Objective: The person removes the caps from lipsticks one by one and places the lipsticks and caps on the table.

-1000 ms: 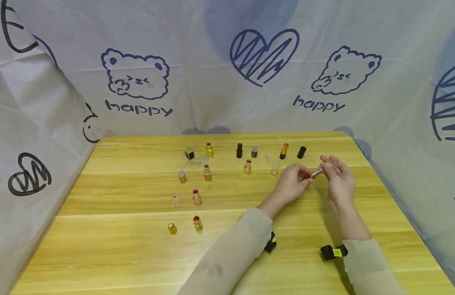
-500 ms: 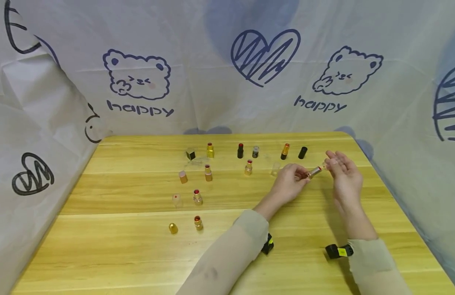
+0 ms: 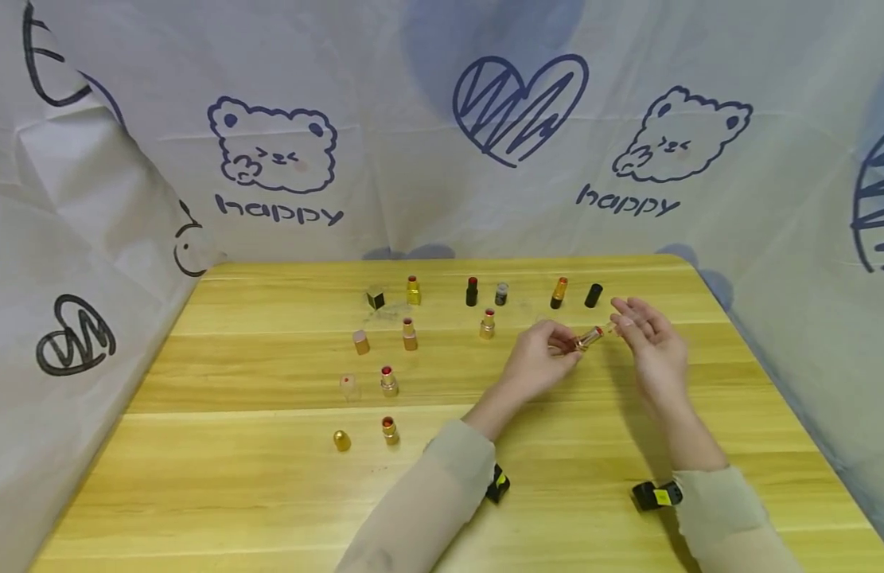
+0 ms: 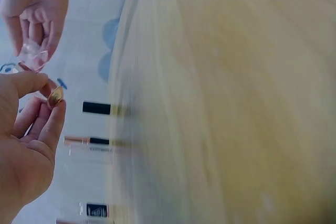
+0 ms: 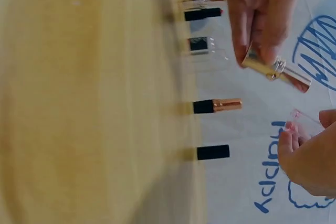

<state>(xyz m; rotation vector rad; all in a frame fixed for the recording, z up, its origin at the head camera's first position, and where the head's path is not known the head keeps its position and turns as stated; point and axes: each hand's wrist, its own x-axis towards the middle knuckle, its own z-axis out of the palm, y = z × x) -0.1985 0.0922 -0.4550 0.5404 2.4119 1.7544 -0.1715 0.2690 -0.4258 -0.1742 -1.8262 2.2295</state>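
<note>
In the head view my left hand (image 3: 538, 358) pinches a gold lipstick (image 3: 589, 338) by its base, above the right part of the table. The tube is tilted, with its uncovered red end toward my right hand (image 3: 656, 354). Between the right fingertips is a clear cap (image 5: 305, 124), apart from the lipstick by a small gap. The right wrist view shows the lipstick's shiny metal tube (image 5: 281, 69) plainly. From the left wrist view the round gold base (image 4: 55, 96) faces the camera, and the clear cap (image 4: 34, 53) is partly covered by fingers.
Behind the hands stand a black-and-orange lipstick (image 3: 559, 294) and a black cap (image 3: 593, 295). Several uncapped lipsticks, such as a gold one (image 3: 488, 325), and loose caps, including a gold dome cap (image 3: 341, 440), stand to the left on the wooden table (image 3: 234, 493).
The clear cap has come away from the lipstick, baring its red end. Both hands then shift left in view, the left hand carrying the lipstick and the right the cap.
</note>
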